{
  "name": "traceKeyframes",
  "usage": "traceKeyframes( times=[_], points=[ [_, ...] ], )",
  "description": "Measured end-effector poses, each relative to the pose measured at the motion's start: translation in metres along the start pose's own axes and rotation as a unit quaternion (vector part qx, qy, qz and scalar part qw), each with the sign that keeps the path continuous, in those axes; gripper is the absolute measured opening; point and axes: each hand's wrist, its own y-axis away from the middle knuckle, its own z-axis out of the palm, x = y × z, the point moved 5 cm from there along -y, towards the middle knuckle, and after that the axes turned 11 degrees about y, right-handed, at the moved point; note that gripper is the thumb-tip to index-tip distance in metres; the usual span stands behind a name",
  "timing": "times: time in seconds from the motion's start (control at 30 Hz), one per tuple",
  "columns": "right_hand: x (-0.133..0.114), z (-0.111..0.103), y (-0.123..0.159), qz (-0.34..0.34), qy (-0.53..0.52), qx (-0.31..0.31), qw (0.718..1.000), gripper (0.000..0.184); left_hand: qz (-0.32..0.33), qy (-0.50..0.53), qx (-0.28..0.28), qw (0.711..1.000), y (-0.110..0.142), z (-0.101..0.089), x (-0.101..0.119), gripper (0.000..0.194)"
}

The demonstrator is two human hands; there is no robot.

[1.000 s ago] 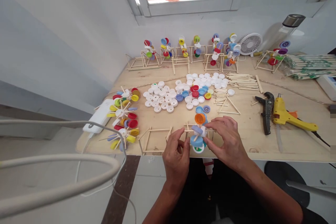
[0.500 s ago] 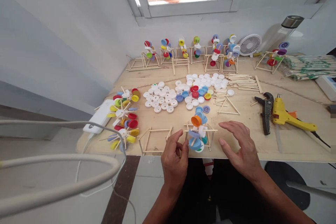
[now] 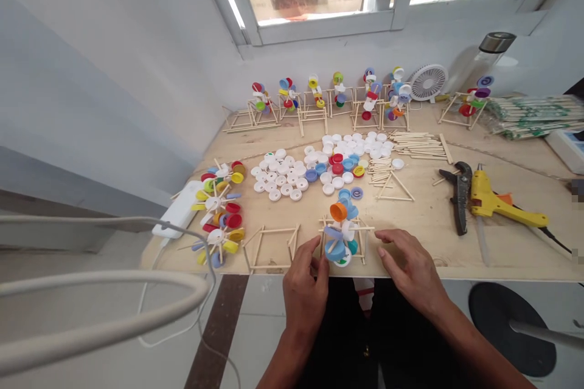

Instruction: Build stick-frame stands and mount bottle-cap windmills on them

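Note:
A stick-framed model (image 3: 342, 237) stands near the front edge of the plywood table (image 3: 424, 255), with coloured bottle caps on a central hub inside its wooden frame. My left hand (image 3: 305, 289) is close against the frame's left side, its fingers curled upward and nothing visibly held. My right hand (image 3: 408, 270) rests just to the right of the model with its fingers spread slightly, a little apart from the frame and empty. Part of the model's lower caps is hidden behind my left fingers.
A bare stick frame (image 3: 269, 247) stands left of the model, beside a heap of cap pinwheels (image 3: 219, 213). Loose white caps (image 3: 278, 177) and sticks (image 3: 420, 146) lie behind. Pliers (image 3: 460, 197) and a yellow glue gun (image 3: 495, 206) lie right.
Both hands have let go of the model since a second ago. My right hand has moved right and toward the table edge, and the model now stands alone in its frame.

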Motion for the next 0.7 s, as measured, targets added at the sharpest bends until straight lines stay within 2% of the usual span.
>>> traceKeyframes(
  times=[0.3, 0.5, 0.57, 0.7],
  points=[
    [0.005, 0.005, 0.001, 0.01, -0.015, -0.012, 1.0, 0.02, -0.027, -0.023, -0.018, 0.999, -0.007, 0.004, -0.006, 0.029],
    [0.017, -0.006, -0.029, 0.046, -0.079, -0.024, 0.996, 0.022, -0.03, -0.029, -0.028, 0.999, -0.007, 0.004, -0.005, 0.031],
    [0.018, -0.006, -0.044, 0.044, -0.107, -0.055, 0.992, 0.023, -0.031, -0.029, -0.025, 0.999, -0.007, 0.003, -0.004, 0.031],
    [0.016, 0.009, -0.072, 0.05, -0.118, -0.167, 0.977, 0.027, -0.033, -0.028, -0.024, 0.999, -0.007, 0.003, -0.003, 0.031]
  ],
)
